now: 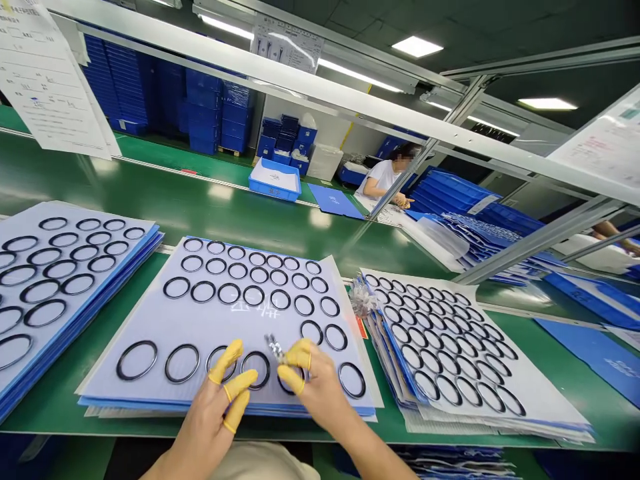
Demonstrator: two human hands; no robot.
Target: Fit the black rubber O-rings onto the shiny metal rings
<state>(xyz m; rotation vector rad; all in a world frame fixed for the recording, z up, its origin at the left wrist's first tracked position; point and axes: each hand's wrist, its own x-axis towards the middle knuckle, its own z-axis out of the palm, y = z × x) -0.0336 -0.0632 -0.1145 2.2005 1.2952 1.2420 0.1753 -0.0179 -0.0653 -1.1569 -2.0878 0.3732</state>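
Observation:
Yellow finger cots cover fingertips of both hands. My right hand (pixel 315 380) pinches a small shiny silvery piece (pixel 274 347), blurred, just above the middle sheet; its exact kind I cannot make out. My left hand (pixel 210 407) is beside it, fingers apart, with nothing visible in them. Black rings lie flat in rows on a white sheet (pixel 150 317) on top of a stack. One front ring (pixel 256 370) lies between my hands. Another ring (pixel 220 360) is partly behind my left fingers, and one more is partly covered by my right hand.
Ring-covered stacks stand at the left (pixel 125 250) and right (pixel 540 393). A clear crumpled bundle (pixel 364 298) sits between the middle and right stacks. Across the green bench (pixel 210 207) are a blue tray (pixel 275 193) and another person (pixel 383 177). A metal frame (pixel 310 80) crosses above.

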